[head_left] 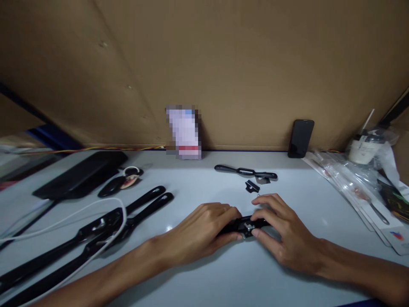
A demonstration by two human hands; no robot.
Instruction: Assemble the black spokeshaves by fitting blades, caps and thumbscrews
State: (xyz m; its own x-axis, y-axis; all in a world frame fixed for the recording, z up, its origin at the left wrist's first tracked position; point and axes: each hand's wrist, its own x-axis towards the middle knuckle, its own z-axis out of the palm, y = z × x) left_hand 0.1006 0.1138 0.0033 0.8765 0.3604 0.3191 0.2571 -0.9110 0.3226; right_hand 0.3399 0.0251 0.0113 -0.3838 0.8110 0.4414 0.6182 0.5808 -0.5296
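We hold a slim black bar (235, 227) flat on the white table (198, 183). Our left hand (204, 230) curls closed over its left end, and our right hand (284, 232) pinches thumb and fingertips on the silver fitting at its middle. It lies just nearer to us than a second black bar (246, 172), with a small black clip (252, 186) between the two. Far left of the second bar lie long black handles (96, 232) under a white cable (64, 221). Behind it to the right, a dark phone (300, 138) leans upright.
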